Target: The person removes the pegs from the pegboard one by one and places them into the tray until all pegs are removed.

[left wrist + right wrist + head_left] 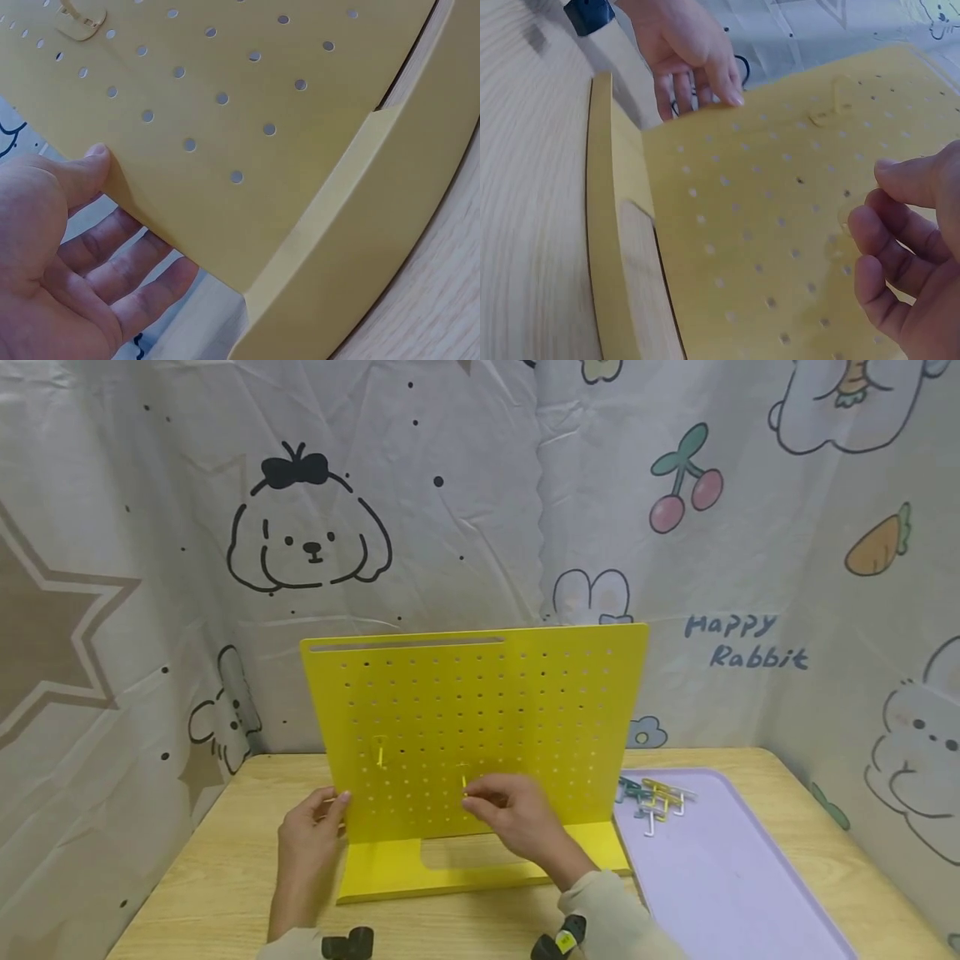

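Note:
A yellow pegboard (491, 741) stands upright on its flat yellow base (382, 870). My left hand (306, 839) holds its lower left edge, thumb (94, 169) on the front face and fingers behind. In front of the board, my right hand (521, 818) pinches a small yellow hook (463, 780) against the lower middle. In the right wrist view the fingertips mostly hide this hook; whether it is seated in the holes I cannot tell. Another yellow hook (380, 755) hangs on the board further left.
On the right, a lilac tray (720, 868) carries several green, yellow and white hooks (660, 797) in a pile at its far left corner. The wooden table (232, 843) lies under everything. A printed cloth (480, 527) hangs behind and at both sides.

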Demonstrator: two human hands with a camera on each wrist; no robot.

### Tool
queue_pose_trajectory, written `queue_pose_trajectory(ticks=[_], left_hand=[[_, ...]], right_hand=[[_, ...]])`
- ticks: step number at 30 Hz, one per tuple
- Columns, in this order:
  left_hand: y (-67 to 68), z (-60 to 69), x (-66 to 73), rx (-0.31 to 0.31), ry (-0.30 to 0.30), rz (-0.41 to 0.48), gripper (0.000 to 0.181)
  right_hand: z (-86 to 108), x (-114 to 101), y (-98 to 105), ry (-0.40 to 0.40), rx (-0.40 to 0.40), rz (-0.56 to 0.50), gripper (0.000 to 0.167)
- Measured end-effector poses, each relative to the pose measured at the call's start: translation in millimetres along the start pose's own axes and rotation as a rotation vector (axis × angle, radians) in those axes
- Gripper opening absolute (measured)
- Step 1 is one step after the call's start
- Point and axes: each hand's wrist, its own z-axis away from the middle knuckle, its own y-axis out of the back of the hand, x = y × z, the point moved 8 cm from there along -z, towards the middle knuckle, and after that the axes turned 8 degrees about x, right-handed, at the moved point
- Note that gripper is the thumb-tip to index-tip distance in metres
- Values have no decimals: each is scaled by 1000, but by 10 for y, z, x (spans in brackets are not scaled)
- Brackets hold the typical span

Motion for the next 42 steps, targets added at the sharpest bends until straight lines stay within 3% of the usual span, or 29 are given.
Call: queue_pose_trajectory(ticks=[6, 14, 17, 27, 35, 42], left_hand=[[16, -8, 1, 9, 3, -5, 40], [1, -12, -19, 7, 9, -10, 41], [-10, -15, -37, 6, 19, -12, 42], [-6, -6, -32, 4, 8, 0, 42], [-7, -4, -16, -1, 13, -6, 43], [-9, -14, -10, 2, 16, 0, 42]], right_hand=[[140, 96, 376, -46, 36, 60, 14], [384, 221, 946, -39, 156, 144, 8], [467, 295, 1139, -70, 191, 187, 7], [614, 450, 1676, -92, 297, 320, 8], [696, 786, 1984, -200, 261, 465, 14], [762, 998, 2129, -229, 241, 541, 14]])
